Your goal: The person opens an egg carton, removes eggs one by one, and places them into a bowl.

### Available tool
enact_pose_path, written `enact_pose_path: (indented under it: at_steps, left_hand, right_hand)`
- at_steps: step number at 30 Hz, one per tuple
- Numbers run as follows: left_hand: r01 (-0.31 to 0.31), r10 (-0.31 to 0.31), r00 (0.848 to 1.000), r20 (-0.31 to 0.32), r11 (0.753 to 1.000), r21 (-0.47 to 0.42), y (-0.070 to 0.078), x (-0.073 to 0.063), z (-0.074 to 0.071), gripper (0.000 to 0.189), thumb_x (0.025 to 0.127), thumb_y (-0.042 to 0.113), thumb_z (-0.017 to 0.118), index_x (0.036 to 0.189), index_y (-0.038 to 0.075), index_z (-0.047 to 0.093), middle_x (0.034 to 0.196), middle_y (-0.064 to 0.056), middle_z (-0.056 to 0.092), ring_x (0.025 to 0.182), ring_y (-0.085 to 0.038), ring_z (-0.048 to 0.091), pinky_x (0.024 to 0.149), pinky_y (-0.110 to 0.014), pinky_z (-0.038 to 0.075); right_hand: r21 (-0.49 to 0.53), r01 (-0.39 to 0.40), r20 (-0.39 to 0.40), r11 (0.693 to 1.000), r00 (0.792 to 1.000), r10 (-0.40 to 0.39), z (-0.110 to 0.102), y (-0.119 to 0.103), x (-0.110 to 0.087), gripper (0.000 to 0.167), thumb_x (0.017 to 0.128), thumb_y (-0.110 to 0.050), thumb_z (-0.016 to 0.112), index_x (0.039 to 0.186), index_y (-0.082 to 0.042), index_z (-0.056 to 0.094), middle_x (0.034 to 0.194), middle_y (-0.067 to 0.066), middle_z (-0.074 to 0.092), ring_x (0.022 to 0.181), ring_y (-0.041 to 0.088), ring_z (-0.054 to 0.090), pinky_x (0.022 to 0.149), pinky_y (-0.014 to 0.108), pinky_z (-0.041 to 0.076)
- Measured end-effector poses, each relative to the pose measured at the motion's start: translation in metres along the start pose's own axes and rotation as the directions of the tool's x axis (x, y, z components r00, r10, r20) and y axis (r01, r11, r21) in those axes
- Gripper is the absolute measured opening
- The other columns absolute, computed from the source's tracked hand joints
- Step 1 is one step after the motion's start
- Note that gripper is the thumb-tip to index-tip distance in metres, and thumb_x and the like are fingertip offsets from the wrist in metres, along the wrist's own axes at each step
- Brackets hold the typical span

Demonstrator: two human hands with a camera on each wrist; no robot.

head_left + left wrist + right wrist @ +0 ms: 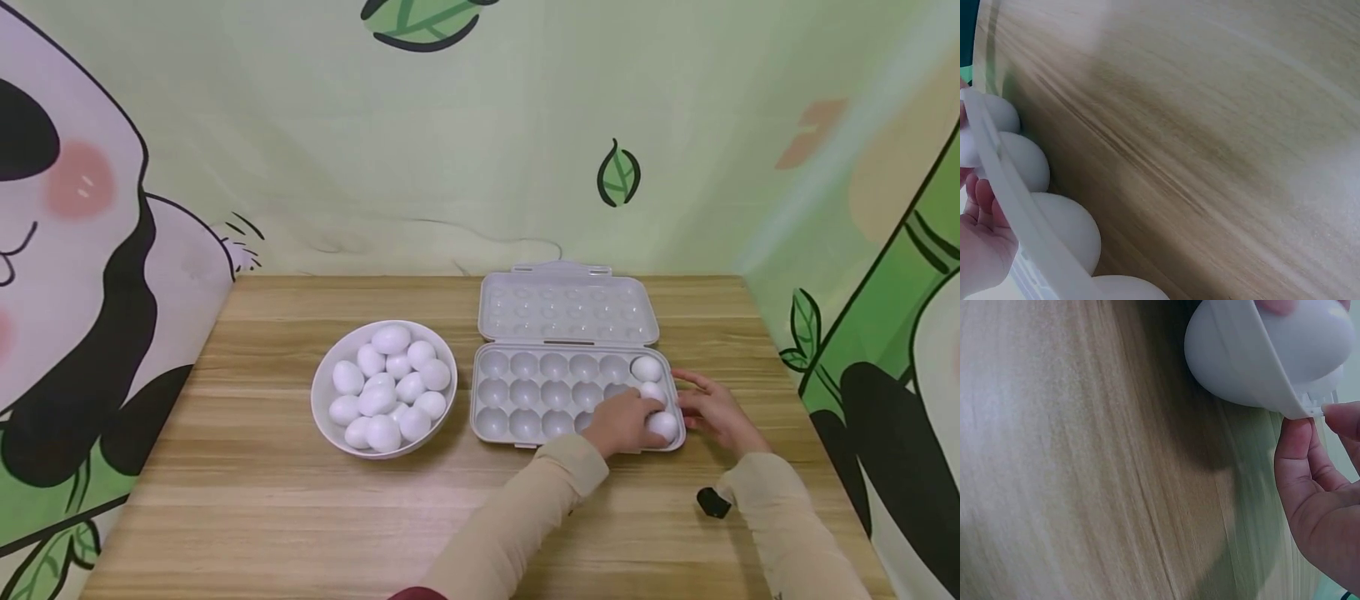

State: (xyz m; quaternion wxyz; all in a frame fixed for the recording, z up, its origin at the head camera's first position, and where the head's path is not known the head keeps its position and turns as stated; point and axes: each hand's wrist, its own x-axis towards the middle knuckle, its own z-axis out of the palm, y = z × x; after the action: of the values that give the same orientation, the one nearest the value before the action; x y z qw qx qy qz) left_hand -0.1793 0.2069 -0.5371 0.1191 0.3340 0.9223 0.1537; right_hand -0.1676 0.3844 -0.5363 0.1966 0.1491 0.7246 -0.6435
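Observation:
A light grey egg carton [573, 440] lies with its lid [567, 312] folded back. Its right-hand column holds three white eggs, the rear one [647, 369] plainly visible. My left hand [621, 423] reaches over the carton and pinches the front egg [663, 427], thumb partly hidden. At the carton's right end, my right hand [716, 417] grips the rim; in the right wrist view its thumb and fingers [1294, 440] pinch that edge. The left wrist view shows the cups [1069, 231] bulging below the rim, with part of a hand at the left edge.
To the left of the carton stands a white bowl [321, 400] heaped with several white eggs [377, 398]. Both rest on a wood-grain table [360, 517]. A wall with painted leaves rises behind it. A small black object [712, 502] sits at my right cuff.

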Motion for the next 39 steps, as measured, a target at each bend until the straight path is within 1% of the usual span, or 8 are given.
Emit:
enact_pose_path:
  at_steps: [8, 13, 16, 22, 24, 26, 30, 39]
  left_hand:
    - [0.017, -0.025, 0.999, -0.027, 0.967, -0.256, -0.01, -0.002, -0.008, 0.04, 0.07, 0.05, 0.064, 0.1, 0.023, 0.063, 0.086, 0.008, 0.056, 0.075, -0.003, 0.046, 0.058, -0.012, 0.033]
    - [0.059, -0.074, 0.997, -0.014, 0.887, -0.458, -0.017, 0.001, -0.017, 0.03, 0.07, 0.043, 0.067, 0.085, 0.017, 0.064, 0.075, 0.009, 0.057, 0.067, -0.002, 0.046, 0.057, -0.011, 0.035]
    - [0.128, -0.117, 0.991, 0.059, 0.78, -0.613, -0.019, -0.003, -0.027, 0.025, 0.072, 0.039, 0.067, 0.079, 0.016, 0.06, 0.07, 0.009, 0.055, 0.064, -0.003, 0.046, 0.057, -0.014, 0.037]
    - [0.251, -0.072, 0.967, 0.245, 0.451, -0.857, -0.032, -0.007, -0.046, 0.02, 0.076, 0.028, 0.064, 0.082, 0.012, 0.055, 0.076, 0.006, 0.055, 0.069, -0.006, 0.052, 0.068, -0.029, 0.05]
    - [0.274, -0.026, 0.958, 0.287, 0.393, -0.878, -0.038, -0.005, -0.053, 0.018, 0.077, 0.026, 0.062, 0.083, 0.011, 0.053, 0.078, 0.004, 0.055, 0.071, -0.008, 0.053, 0.073, -0.033, 0.05]
    - [0.295, 0.004, 0.948, 0.318, 0.361, -0.885, -0.045, -0.004, -0.059, 0.016, 0.078, 0.024, 0.061, 0.081, 0.01, 0.051, 0.078, 0.003, 0.055, 0.071, -0.01, 0.053, 0.075, -0.035, 0.05]
    - [0.334, 0.031, 0.929, 0.369, 0.36, -0.871, -0.057, -0.006, -0.079, 0.014, 0.079, 0.019, 0.06, 0.08, 0.01, 0.049, 0.079, 0.0, 0.055, 0.071, -0.012, 0.054, 0.072, -0.032, 0.05]
    - [0.31, 0.03, 0.926, 0.375, 0.504, -0.806, -0.096, -0.023, -0.13, 0.019, 0.08, 0.018, 0.059, 0.089, 0.007, 0.047, 0.084, -0.002, 0.054, 0.072, -0.012, 0.054, 0.067, -0.025, 0.05]
  right_hand:
    - [-0.032, -0.017, -0.009, 0.999, 1.0, 0.016, 0.0, -0.001, 0.001, 0.05, 0.088, -0.01, 0.047, 0.135, -0.012, 0.03, 0.08, -0.015, 0.058, 0.074, 0.004, 0.054, 0.065, 0.023, 0.047]
    - [-0.035, -0.015, -0.007, 0.999, 1.0, 0.014, 0.0, -0.001, 0.0, 0.051, 0.088, -0.01, 0.048, 0.135, -0.013, 0.031, 0.079, -0.016, 0.058, 0.075, 0.003, 0.055, 0.065, 0.023, 0.047]
    - [-0.027, -0.006, -0.006, 1.0, 1.0, 0.006, 0.0, -0.001, 0.0, 0.049, 0.087, -0.009, 0.048, 0.134, -0.014, 0.033, 0.079, -0.016, 0.058, 0.074, 0.003, 0.055, 0.065, 0.023, 0.047]
    - [-0.017, 0.0, -0.009, 1.0, 1.0, 0.0, 0.001, 0.0, 0.0, 0.048, 0.087, -0.008, 0.048, 0.133, -0.015, 0.035, 0.079, -0.015, 0.059, 0.073, 0.003, 0.056, 0.064, 0.022, 0.047]
    - [-0.018, -0.004, -0.014, 1.0, 1.0, 0.004, 0.002, -0.001, 0.0, 0.048, 0.087, -0.008, 0.048, 0.133, -0.015, 0.035, 0.078, -0.015, 0.059, 0.072, 0.003, 0.056, 0.063, 0.022, 0.047]
    - [-0.019, -0.004, -0.014, 1.0, 1.0, 0.004, 0.002, -0.001, 0.0, 0.049, 0.087, -0.008, 0.048, 0.134, -0.013, 0.033, 0.078, -0.015, 0.059, 0.071, 0.003, 0.055, 0.062, 0.022, 0.047]
    - [-0.014, 0.004, -0.01, 1.0, 1.0, -0.004, 0.003, -0.002, 0.0, 0.053, 0.087, -0.007, 0.05, 0.135, -0.01, 0.029, 0.077, -0.015, 0.059, 0.07, 0.003, 0.056, 0.06, 0.021, 0.047]
    - [-0.025, 0.002, -0.012, 1.0, 1.0, -0.002, 0.004, -0.003, -0.001, 0.051, 0.086, -0.008, 0.05, 0.134, -0.011, 0.032, 0.078, -0.014, 0.059, 0.071, 0.004, 0.055, 0.059, 0.021, 0.047]
